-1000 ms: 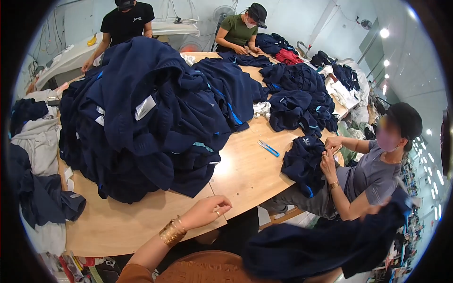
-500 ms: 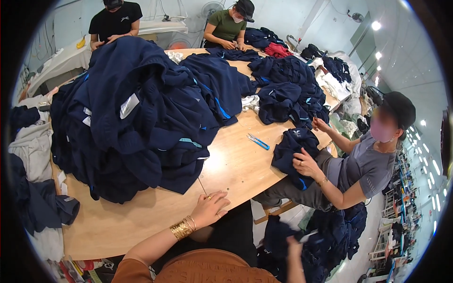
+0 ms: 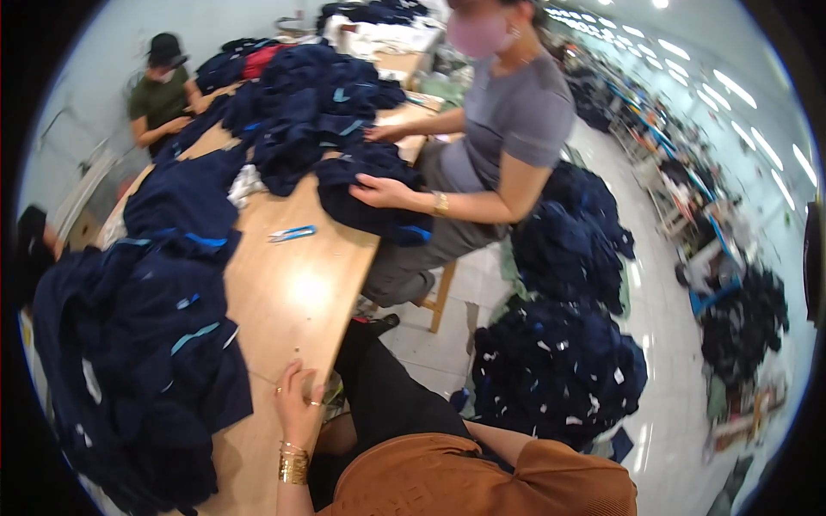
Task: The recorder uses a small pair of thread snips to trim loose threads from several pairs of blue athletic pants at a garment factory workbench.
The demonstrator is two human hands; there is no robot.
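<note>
My left hand (image 3: 298,402), with rings and gold bracelets at the wrist, rests on the table's near edge. Its fingers are loosely spread, and it holds nothing. The wooden table (image 3: 292,301) runs away from me. Left of that hand lies a big heap of navy garments (image 3: 146,344) with light blue trim and white labels. Farther up the table are blue-handled thread snips (image 3: 294,233), apart from both hands. Of my right arm (image 3: 499,440) only a bare stretch shows below the brown sleeve; the hand is hidden beyond my body.
On the right, a masked co-worker (image 3: 516,120) handles a navy garment (image 3: 366,189) at the table edge. Two large navy piles (image 3: 555,370) stand on the floor to my right. Another person (image 3: 159,103) works at the far left, near more garments (image 3: 301,95).
My view has swung to the right, bringing the floor piles into sight. My left hand stays on the table edge. My right hand, blurred by dark cloth before, has dropped out of sight.
</note>
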